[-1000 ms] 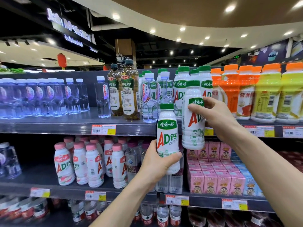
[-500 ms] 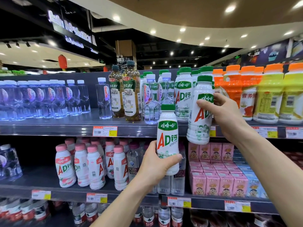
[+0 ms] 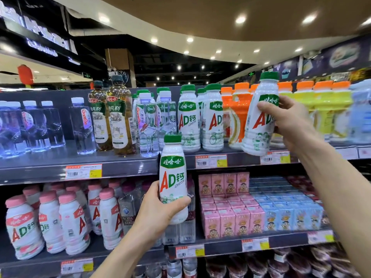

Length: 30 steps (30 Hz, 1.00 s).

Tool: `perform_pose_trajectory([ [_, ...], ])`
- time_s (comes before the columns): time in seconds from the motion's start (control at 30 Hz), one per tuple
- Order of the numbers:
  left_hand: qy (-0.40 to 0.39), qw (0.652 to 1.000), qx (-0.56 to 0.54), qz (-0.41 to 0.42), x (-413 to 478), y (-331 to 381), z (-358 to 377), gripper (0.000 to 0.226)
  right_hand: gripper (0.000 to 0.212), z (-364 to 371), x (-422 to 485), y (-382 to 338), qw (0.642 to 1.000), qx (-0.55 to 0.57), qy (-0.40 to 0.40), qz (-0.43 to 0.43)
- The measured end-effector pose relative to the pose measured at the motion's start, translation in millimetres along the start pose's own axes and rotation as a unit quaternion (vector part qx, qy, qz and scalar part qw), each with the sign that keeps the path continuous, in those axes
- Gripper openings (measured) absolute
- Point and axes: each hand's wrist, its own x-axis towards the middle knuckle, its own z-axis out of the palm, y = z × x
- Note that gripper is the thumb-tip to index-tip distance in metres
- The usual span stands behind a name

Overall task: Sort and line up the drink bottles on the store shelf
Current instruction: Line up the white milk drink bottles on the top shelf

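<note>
Left hand (image 3: pixel 154 209) wraps the base of one green-cap bottle (image 3: pixel 173 177), upright, label out, below the top shelf (image 3: pixel 50 159) edge. Right hand (image 3: pixel 289 125) grips a second bottle (image 3: pixel 257 137), tilted, airborne before the orange bottles (image 3: pixel 239 109). Likely bound for the green-cap row (image 3: pixel 189 121).

Amber tea bottles (image 3: pixel 120 119): two, upper shelf (image 3: pixel 40 163). Green-capped white bottles (image 3: pixel 173 177): two held, two standing front row, more behind uncountable. Red lantern (image 3: pixel 25 74): one.
</note>
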Motion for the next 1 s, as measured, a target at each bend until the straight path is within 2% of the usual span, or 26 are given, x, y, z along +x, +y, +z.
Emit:
perform_pose_trajectory([
  [0.2, 0.003, 1.000, 0.006, 0.000, 2.4, -5.7, 2.8, 0.050, 0.021, -27.4, 11.3, -13.9, 0.999, -0.046, 0.022, -0.019],
  [0.43, -0.005, 1.000, 0.002, -0.004, 3.9, -7.7, 8.1, 0.050, 0.017, -34.9, 6.9, -0.7, 0.998, -0.059, 0.013, -0.002],
  [0.47, -0.006, 1.000, 0.001, -0.004, 4.4, -7.8, 9.7, 0.050, 0.018, -31.4, 5.6, 2.8, 0.998, -0.058, 0.005, 0.006],
  [0.57, -0.012, 1.000, -0.002, -0.006, 5.3, -8.1, 14.1, 0.049, 0.046, -15.1, 2.8, 13.2, 0.998, -0.059, -0.025, 0.028],
  [0.6, -0.013, 1.000, -0.002, -0.007, 5.4, -8.3, 15.5, 0.050, 0.048, -9.5, 2.8, 16.3, 0.997, -0.060, -0.035, 0.029],
  [0.83, -0.009, 1.000, -0.013, -0.017, 5.7, -10.2, 14.8, 0.054, 0.024, 22.8, 8.1, 20.5, 0.995, -0.079, -0.060, -0.004],
  [1.0, -0.007, 1.000, -0.020, -0.018, 6.6, -11.6, 12.4, 0.055, 0.030, 28.3, 15.8, 16.2, 0.996, -0.069, -0.064, -0.001],
])
